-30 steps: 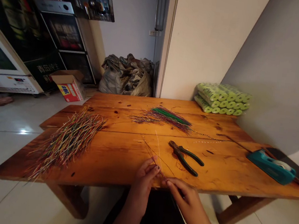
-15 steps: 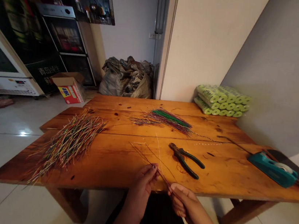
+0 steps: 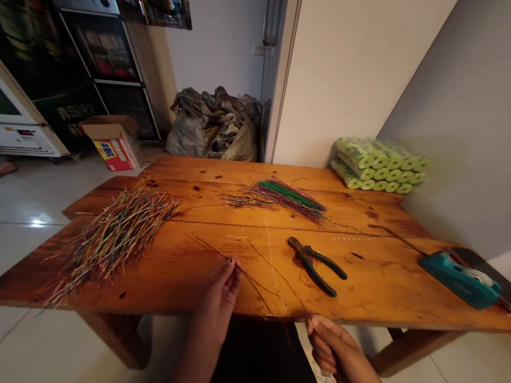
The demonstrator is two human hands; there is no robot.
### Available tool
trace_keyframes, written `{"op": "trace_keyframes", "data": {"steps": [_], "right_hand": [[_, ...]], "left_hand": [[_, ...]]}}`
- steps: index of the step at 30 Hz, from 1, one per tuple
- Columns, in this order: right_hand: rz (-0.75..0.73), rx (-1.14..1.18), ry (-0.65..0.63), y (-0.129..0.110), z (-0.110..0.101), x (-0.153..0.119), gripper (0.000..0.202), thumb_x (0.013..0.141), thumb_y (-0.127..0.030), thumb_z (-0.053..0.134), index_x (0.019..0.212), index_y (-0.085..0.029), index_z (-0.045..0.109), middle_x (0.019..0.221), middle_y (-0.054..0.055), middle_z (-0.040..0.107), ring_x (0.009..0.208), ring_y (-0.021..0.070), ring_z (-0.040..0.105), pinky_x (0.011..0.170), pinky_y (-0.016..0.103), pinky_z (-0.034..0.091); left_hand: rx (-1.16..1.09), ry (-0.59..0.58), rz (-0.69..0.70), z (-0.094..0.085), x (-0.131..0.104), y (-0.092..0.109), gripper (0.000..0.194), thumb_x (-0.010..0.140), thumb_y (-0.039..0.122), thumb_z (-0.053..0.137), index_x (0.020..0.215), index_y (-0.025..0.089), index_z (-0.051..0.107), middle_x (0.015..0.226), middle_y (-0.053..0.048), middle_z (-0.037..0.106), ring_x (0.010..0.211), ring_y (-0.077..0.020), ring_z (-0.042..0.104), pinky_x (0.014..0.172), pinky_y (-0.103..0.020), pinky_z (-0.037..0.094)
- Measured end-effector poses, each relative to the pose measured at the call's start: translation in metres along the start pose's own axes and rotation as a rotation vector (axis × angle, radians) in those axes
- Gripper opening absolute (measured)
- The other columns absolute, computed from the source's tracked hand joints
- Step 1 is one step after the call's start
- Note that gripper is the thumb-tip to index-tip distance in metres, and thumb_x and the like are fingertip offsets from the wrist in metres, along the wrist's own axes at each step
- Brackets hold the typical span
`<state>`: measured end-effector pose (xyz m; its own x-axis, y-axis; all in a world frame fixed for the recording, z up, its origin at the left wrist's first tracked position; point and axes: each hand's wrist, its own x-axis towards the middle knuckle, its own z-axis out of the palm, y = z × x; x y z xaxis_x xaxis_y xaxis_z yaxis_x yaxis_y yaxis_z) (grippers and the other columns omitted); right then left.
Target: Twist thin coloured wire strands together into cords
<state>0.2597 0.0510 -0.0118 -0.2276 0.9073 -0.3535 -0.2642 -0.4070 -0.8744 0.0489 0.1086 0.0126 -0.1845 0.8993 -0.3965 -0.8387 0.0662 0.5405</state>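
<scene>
My left hand [image 3: 223, 288] is at the table's front edge, its thumb and finger pinching several thin brown wires [image 3: 257, 281]. Their ends spread to the upper left and lower right. Out past the edge, my right hand [image 3: 327, 345] is closed, with a thin dark wire [image 3: 279, 276] running up to its fingertips; how much it holds is hidden. Between the hands a pale wire [image 3: 270, 253] lies on the wooden table [image 3: 209, 257]. Black-handled pliers [image 3: 316, 265] rest on the wood beyond my right hand, jaws toward the upper left.
A loose pile of coloured wires [image 3: 122, 237] covers the table's left side. Farther back lies a bundle of green and purple wires [image 3: 290, 197]. A teal tape dispenser [image 3: 458, 279] stands at the right, and green-wrapped rolls [image 3: 379, 165] are stacked at the back.
My hands have moved apart: the left went up and left with the brown wires, the right moved right. The view has shifted slightly.
</scene>
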Motion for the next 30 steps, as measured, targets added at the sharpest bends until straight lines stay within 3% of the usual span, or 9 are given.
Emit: {"op": "trace_keyframes", "data": {"steps": [3,6,11,15,19,24,30], "right_hand": [[-0.057,-0.003,0.104,-0.01,-0.01,0.002,0.027,0.078,-0.044,0.059,0.075,-0.017,0.058,0.051,-0.01,0.02,0.046,0.0069,0.009,0.041,0.021,0.009],[-0.164,-0.036,0.173,-0.031,-0.006,0.009,0.027,0.08,-0.042,0.058,0.084,-0.015,0.062,0.054,-0.008,0.024,0.047,0.0071,0.013,0.042,0.021,0.01],[-0.247,-0.087,0.045,-0.058,0.031,0.029,0.026,0.077,-0.037,0.061,0.09,-0.016,0.062,0.059,-0.006,0.04,0.047,0.0056,0.024,0.043,0.022,0.014],[-0.311,-0.178,-0.031,-0.061,0.059,0.039,0.023,0.078,-0.035,0.058,0.09,-0.015,0.06,0.062,-0.004,0.051,0.046,0.0056,0.032,0.044,0.022,0.019],[-0.312,-0.16,-0.062,-0.062,0.073,0.042,0.024,0.075,-0.035,0.06,0.09,-0.016,0.056,0.065,-0.001,0.062,0.05,0.0081,0.044,0.045,0.021,0.025],[-0.293,-0.111,-0.045,-0.064,0.074,0.043,0.018,0.074,-0.033,0.065,0.075,-0.017,0.057,0.065,0.001,0.066,0.055,0.0085,0.053,0.045,0.018,0.029],[-0.304,-0.054,-0.055,-0.057,0.066,0.053,0.017,0.071,-0.032,0.069,0.075,-0.017,0.062,0.067,0.002,0.069,0.055,0.0085,0.058,0.042,0.016,0.034]], "left_hand": [[0.014,0.002,0.073,-0.002,0.002,0.005,0.011,0.072,0.005,0.064,0.076,0.014,0.068,0.074,-0.001,0.068,0.064,-0.0061,0.063,0.059,-0.012,0.051],[0.092,-0.018,0.113,-0.003,0.0,0.006,0.011,0.065,0.011,0.072,0.075,0.014,0.07,0.073,-0.001,0.069,0.064,-0.0067,0.063,0.059,-0.012,0.051],[0.297,-0.098,0.104,0.003,-0.008,-0.006,0.016,0.057,0.021,0.078,0.07,0.014,0.071,0.068,-0.001,0.069,0.063,-0.0072,0.06,0.061,-0.014,0.048],[0.423,-0.181,0.114,0.009,-0.017,-0.016,0.012,0.061,0.023,0.075,0.07,0.016,0.072,0.067,0.0,0.068,0.063,-0.0083,0.058,0.062,-0.016,0.045],[0.441,-0.242,0.146,0.013,-0.023,-0.02,0.009,0.066,0.025,0.071,0.07,0.017,0.071,0.069,0.0,0.067,0.066,-0.0101,0.057,0.065,-0.019,0.044],[0.418,-0.245,0.148,0.013,-0.025,-0.02,0.009,0.066,0.026,0.071,0.069,0.017,0.071,0.073,0.0,0.069,0.068,-0.0095,0.056,0.066,-0.018,0.043],[0.39,-0.17,0.149,0.012,-0.022,-0.021,0.01,0.064,0.026,0.073,0.069,0.017,0.071,0.07,0.001,0.068,0.066,-0.0086,0.056,0.065,-0.018,0.043]]}}
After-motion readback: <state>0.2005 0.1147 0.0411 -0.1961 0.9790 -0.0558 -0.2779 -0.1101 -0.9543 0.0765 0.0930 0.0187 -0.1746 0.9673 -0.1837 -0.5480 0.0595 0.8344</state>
